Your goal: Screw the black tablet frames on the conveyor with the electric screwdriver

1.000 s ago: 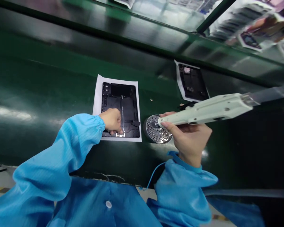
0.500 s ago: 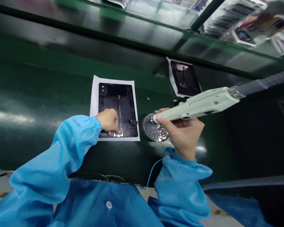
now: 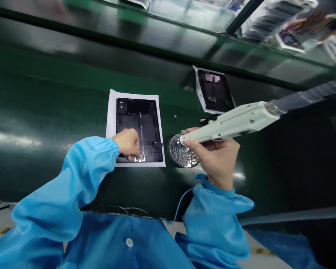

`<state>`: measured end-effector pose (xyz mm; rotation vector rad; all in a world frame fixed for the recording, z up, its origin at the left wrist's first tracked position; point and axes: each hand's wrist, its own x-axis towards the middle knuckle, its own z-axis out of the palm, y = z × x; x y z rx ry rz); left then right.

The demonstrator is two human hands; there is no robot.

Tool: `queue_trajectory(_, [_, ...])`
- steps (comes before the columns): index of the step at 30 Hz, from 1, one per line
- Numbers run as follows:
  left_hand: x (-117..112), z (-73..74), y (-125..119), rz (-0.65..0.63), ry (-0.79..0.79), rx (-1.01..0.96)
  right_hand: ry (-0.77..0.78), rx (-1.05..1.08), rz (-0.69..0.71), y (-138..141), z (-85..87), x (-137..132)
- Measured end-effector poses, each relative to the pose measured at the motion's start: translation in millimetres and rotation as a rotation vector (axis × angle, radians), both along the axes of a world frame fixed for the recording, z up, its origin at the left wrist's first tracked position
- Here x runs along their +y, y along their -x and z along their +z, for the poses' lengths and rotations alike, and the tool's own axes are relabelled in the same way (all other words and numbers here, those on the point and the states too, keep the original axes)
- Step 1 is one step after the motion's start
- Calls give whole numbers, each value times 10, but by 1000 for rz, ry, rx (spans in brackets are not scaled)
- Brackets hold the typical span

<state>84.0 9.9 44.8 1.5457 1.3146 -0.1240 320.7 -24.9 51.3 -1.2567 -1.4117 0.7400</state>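
Note:
My left hand (image 3: 128,143) is closed, its fingertips pressed onto a small circuit board (image 3: 140,159) at the near edge of a black tablet back shell (image 3: 128,129). That shell lies on a white sheet (image 3: 112,112), with a flat ribbon cable (image 3: 141,134) running down its inside. In my right hand (image 3: 220,158) is a pale green electric screwdriver (image 3: 235,122), gripped near its front end. Its front end is over a round metal screw tray (image 3: 182,155) dotted with holes and shiny screws. The bit's tip cannot be made out.
Farther back on the green bench (image 3: 58,101), a second tablet shell (image 3: 216,91) lies on white sheeting. A grey corrugated sleeve (image 3: 310,95) extends from the screwdriver's rear. Above runs a shelf (image 3: 168,28) with stacked items. A blue cord (image 3: 179,205) hangs from my right wrist.
The screwdriver's rear end has shifted slightly left and my right hand has moved a little with it. The second shell appears slightly farther left. My left hand stays put.

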Motion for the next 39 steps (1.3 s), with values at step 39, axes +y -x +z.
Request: queue_trajectory(39, [36, 5, -53, -29, 108, -114, -49, -311, 378, 570, 51, -401])
